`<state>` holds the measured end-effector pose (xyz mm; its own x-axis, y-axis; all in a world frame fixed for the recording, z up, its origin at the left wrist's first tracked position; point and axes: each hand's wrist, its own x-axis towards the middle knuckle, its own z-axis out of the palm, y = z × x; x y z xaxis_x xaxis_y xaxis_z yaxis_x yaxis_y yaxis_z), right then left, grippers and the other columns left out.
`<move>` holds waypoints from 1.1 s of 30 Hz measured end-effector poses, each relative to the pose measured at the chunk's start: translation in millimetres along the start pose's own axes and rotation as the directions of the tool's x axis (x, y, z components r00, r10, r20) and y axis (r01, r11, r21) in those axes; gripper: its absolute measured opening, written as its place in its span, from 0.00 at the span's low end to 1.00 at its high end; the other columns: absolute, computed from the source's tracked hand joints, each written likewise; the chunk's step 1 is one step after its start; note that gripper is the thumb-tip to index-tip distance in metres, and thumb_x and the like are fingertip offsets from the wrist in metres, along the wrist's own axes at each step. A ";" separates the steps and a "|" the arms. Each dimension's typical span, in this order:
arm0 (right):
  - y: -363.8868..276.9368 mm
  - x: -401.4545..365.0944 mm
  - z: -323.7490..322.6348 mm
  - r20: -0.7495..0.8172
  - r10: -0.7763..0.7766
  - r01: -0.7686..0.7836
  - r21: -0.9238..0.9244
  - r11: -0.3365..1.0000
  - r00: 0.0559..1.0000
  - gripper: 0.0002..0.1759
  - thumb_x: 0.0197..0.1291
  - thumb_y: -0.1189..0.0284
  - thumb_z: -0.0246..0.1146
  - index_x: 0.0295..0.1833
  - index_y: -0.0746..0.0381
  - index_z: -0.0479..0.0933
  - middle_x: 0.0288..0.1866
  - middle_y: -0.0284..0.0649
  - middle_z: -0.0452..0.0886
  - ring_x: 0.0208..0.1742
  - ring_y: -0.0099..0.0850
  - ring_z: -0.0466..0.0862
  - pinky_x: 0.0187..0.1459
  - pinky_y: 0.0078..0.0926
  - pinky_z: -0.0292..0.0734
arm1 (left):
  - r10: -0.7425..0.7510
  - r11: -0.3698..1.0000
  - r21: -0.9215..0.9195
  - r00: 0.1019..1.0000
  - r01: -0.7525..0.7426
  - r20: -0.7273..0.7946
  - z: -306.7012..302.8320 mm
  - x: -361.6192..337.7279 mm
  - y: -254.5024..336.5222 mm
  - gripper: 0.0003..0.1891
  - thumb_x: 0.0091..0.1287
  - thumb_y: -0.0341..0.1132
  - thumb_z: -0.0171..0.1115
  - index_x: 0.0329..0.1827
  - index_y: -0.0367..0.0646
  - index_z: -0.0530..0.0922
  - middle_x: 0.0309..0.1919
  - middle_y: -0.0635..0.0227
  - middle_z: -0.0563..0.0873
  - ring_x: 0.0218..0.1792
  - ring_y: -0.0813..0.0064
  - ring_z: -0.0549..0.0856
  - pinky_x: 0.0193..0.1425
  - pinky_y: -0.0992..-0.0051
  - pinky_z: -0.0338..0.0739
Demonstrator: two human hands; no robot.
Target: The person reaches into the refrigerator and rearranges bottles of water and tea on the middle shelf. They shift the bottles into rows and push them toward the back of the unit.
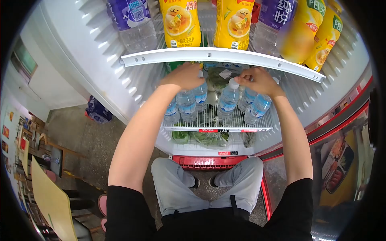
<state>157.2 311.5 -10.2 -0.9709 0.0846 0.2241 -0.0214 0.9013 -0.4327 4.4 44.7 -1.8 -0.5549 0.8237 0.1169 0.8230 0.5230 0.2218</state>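
Three clear bottles stand upright at the left of the wire shelf. The left grip is above them; its fingertips are hidden, so closure cannot be determined. To the right, the center bottle stands upright, its white cap at the fingertips of the right grip; whether these are clenched on it cannot be determined. The right-hand bottles stand beside it.

Handling, as judged: moderate weight if full; thin, flexible walls; slippery if damp; low breakage risk. Hold the body below the shoulder. The rigid cap suits light positioning only.
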 end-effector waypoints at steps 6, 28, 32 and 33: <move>-1.7 -1.0 -1.4 0.000 -0.010 0.010 -0.005 1.000 1.000 0.33 0.61 0.37 0.67 0.40 0.60 0.90 0.32 0.44 0.89 0.38 0.39 0.89 0.44 0.36 0.82 | -0.073 0.997 0.031 0.995 0.076 -0.073 20.0 6.1 6.9 0.26 0.67 0.52 0.64 0.56 0.39 0.81 0.51 0.44 0.87 0.52 0.43 0.85 0.57 0.52 0.80; -4.0 -2.0 -2.3 -0.001 -0.001 0.001 -0.009 1.000 1.000 0.34 0.57 0.37 0.70 0.40 0.61 0.90 0.31 0.44 0.89 0.36 0.39 0.89 0.43 0.36 0.82 | 0.181 0.983 -0.037 0.982 -0.179 0.050 16.1 2.8 5.2 0.20 0.66 0.54 0.68 0.47 0.47 0.84 0.44 0.55 0.89 0.49 0.45 0.86 0.54 0.55 0.79; 4.5 -2.0 1.8 -0.059 -0.058 0.056 -0.032 0.998 0.997 0.39 0.49 0.33 0.74 0.47 0.60 0.89 0.29 0.42 0.88 0.36 0.38 0.89 0.43 0.36 0.82 | 0.261 0.951 -0.179 0.965 -0.251 0.035 12.5 3.5 3.4 0.21 0.63 0.53 0.73 0.46 0.45 0.84 0.38 0.56 0.89 0.40 0.52 0.88 0.47 0.59 0.80; 2.2 -2.7 -0.5 -0.047 -0.058 0.057 -0.026 0.998 0.997 0.40 0.48 0.33 0.74 0.48 0.60 0.89 0.29 0.42 0.87 0.36 0.38 0.89 0.43 0.36 0.82 | 0.261 0.946 -0.206 0.965 -0.250 0.025 11.8 1.7 4.9 0.21 0.63 0.52 0.74 0.45 0.44 0.84 0.37 0.56 0.89 0.38 0.55 0.88 0.45 0.60 0.80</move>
<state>159.9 313.5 -11.4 -0.9558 0.0515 0.2896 -0.0709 0.9152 -0.3968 8.9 51.3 -11.9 -0.3179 0.9367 0.1468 0.8924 0.2433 0.3801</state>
